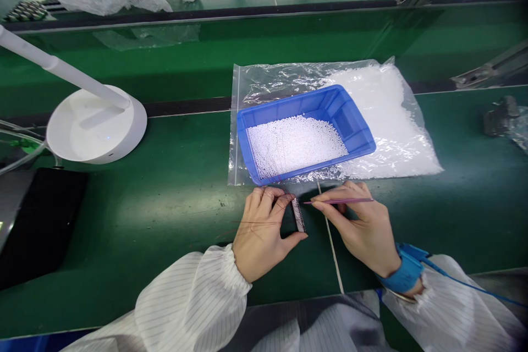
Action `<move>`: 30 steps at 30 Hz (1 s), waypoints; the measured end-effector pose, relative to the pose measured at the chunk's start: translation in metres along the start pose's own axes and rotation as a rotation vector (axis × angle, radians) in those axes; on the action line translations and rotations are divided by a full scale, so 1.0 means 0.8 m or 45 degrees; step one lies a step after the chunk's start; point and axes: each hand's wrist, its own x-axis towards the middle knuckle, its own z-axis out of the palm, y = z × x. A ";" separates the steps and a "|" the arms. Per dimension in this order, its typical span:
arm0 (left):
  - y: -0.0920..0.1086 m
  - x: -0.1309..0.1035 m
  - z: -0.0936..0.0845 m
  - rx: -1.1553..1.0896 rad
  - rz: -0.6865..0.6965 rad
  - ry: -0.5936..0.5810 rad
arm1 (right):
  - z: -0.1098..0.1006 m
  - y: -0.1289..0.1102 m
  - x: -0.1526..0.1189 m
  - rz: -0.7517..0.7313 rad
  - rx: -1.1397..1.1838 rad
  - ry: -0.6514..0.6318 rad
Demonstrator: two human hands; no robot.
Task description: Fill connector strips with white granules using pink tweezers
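Head view: small block pinned, tool poised

Left hand [264, 231] curves half open, spanning the small block [298, 215] end to end with thumb and fingertip, apparently to steady it, midway between the bench [165, 220]'s near and far edges. Right hand [363, 228] closes on the slim pink tool [342, 201], pen-fashion, seemingly for fine control, tip just beside the block. Toward the far edge, the blue tray [346, 115] of white beads [292, 146] rests on a plastic bag [388, 121], presumably for easy reach!
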 end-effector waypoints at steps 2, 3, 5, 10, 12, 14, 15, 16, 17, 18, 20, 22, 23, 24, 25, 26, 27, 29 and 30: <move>0.000 0.000 0.000 -0.003 -0.002 0.003 | 0.000 0.000 0.000 0.004 -0.003 -0.004; 0.000 0.000 0.000 -0.004 -0.001 0.003 | 0.000 0.000 0.000 0.006 -0.005 -0.005; 0.000 -0.001 0.000 -0.004 0.001 0.003 | 0.001 0.001 -0.001 0.004 -0.007 -0.005; -0.001 -0.001 0.001 -0.001 -0.003 0.001 | 0.003 0.002 -0.003 0.013 0.018 0.007; -0.001 -0.001 0.000 -0.004 -0.012 -0.007 | 0.002 0.002 -0.003 0.027 0.033 0.011; 0.000 -0.001 0.000 -0.005 -0.011 -0.005 | 0.000 0.002 -0.002 0.045 0.052 0.043; 0.000 -0.001 0.000 -0.004 -0.008 -0.002 | -0.001 0.001 -0.002 0.057 0.054 0.070; 0.000 -0.001 0.000 -0.003 -0.004 0.001 | -0.002 0.001 -0.002 0.070 0.044 0.098; 0.000 -0.001 0.000 -0.002 -0.001 0.003 | -0.002 0.000 -0.002 0.083 0.025 0.119; 0.000 -0.001 0.001 -0.003 0.001 0.009 | -0.002 -0.001 -0.002 0.094 0.001 0.129; -0.001 -0.001 0.002 -0.007 0.002 0.030 | 0.000 -0.004 -0.003 0.105 -0.040 0.119; -0.002 -0.001 0.003 -0.013 0.007 0.061 | 0.003 -0.007 -0.003 0.111 -0.054 0.101; -0.002 -0.001 0.003 -0.014 0.010 0.073 | 0.005 -0.009 -0.003 0.114 -0.054 0.097; -0.003 -0.001 0.004 -0.014 0.012 0.080 | 0.007 -0.010 -0.003 0.115 -0.053 0.094; -0.003 -0.001 0.004 -0.014 0.012 0.081 | 0.008 -0.011 -0.002 0.113 -0.052 0.088; -0.003 0.000 0.004 -0.013 0.011 0.078 | 0.009 -0.012 -0.002 0.107 -0.053 0.082; -0.003 0.000 0.003 -0.013 0.008 0.074 | 0.010 -0.013 -0.001 0.101 -0.057 0.076; -0.002 0.000 0.003 -0.014 -0.007 0.066 | 0.010 -0.014 -0.001 0.099 -0.071 0.068; -0.001 0.000 0.003 -0.016 -0.016 0.064 | 0.010 -0.014 0.000 0.101 -0.079 0.069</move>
